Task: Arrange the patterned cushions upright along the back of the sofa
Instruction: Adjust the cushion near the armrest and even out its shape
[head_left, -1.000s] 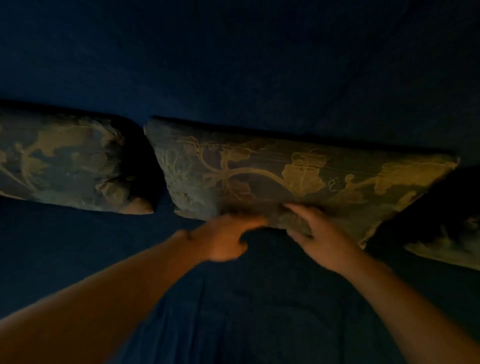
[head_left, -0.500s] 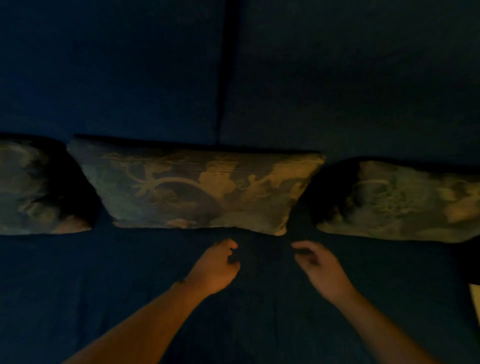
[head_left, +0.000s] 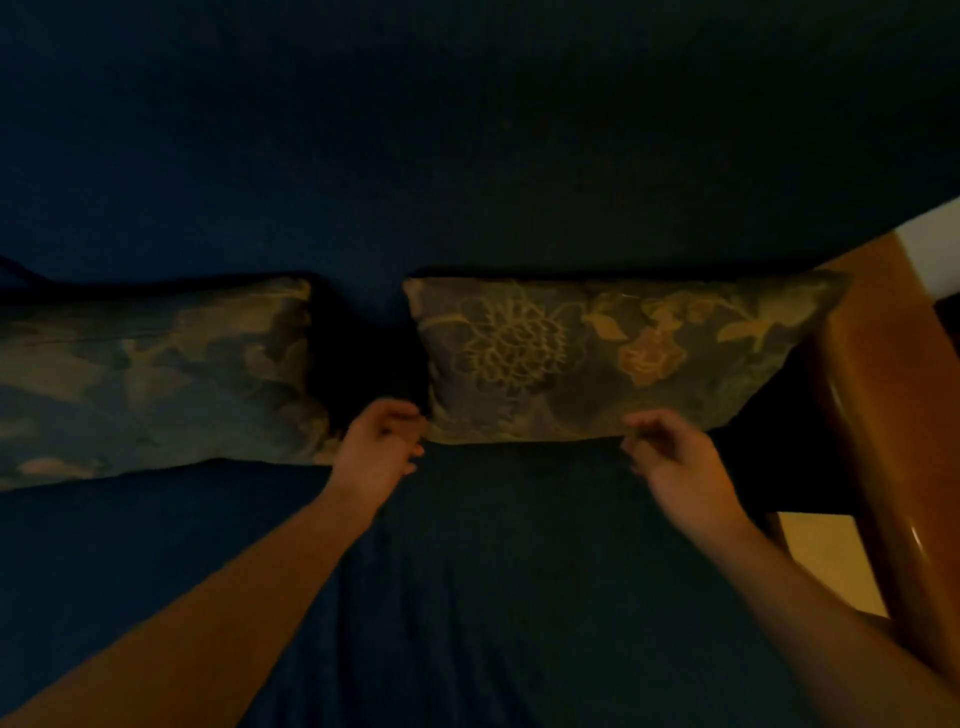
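Observation:
A flower-patterned cushion (head_left: 597, 358) leans upright against the dark blue sofa back (head_left: 467, 156), at the right end of the sofa. A second patterned cushion (head_left: 150, 379) stands to its left, with a dark gap between them. My left hand (head_left: 379, 452) is at the right cushion's lower left corner, fingers curled and apart, holding nothing. At the cushion's lower edge, further right, my right hand (head_left: 670, 457) has loosely bent fingers and is empty. Whether either hand touches the cushion I cannot tell.
A polished wooden armrest (head_left: 883, 415) borders the sofa on the right, close to the right cushion. Beyond it shows pale floor (head_left: 821, 561) and a white wall (head_left: 935, 244). The dark blue seat (head_left: 493, 597) spreads under my arms.
My view and both hands have shifted right, from the middle cushion to the cushion at the sofa's right end. The hands let go of the middle cushion and now flank this one's lower edge.

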